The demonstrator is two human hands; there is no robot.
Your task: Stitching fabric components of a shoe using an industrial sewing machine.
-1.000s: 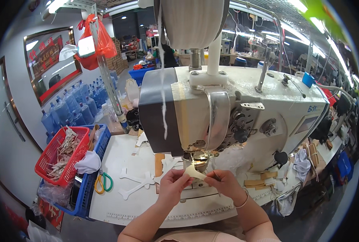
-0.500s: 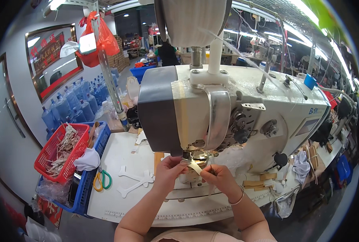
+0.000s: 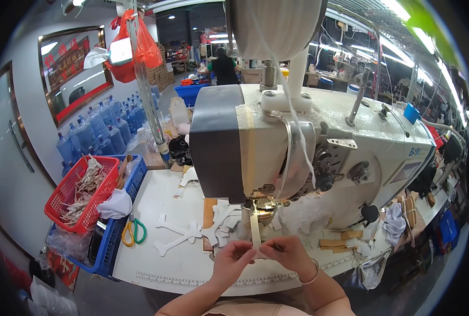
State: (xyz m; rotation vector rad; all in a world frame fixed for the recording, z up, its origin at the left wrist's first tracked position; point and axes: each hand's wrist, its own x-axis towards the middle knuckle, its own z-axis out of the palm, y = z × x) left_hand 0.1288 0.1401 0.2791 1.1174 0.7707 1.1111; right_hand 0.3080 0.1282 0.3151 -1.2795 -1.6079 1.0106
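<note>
Cream strip (image 3: pixel 255 229) now trails toward six o'clock from the sewing machine (image 3: pixel 361 137), hands drawn back; right hand (image 3: pixel 290 254) pinches its end, left hand (image 3: pixel 233 262) nearly closed, hold unclear. White table (image 3: pixel 160 203); blue bottles (image 3: pixel 108 124) between nine and ten.

Left: red basket (image 3: pixel 89 218) resting on blue crate (image 3: pixel 109 250), white cloth (image 3: pixel 115 205) against basket. Scissors (image 3: pixel 135 227), yellow and green handles, on surface (image 3: pixel 150 258) beside crate. Behind: blue jugs (image 3: pixel 81 138) clustered near wall (image 3: pixel 28 79); red bag (image 3: pixel 148 50) hanging at metal post (image 3: pixel 143 87). Farther back: blue bin (image 3: pixel 192 95), person (image 3: pixel 224 69) in dark clothes.
</note>
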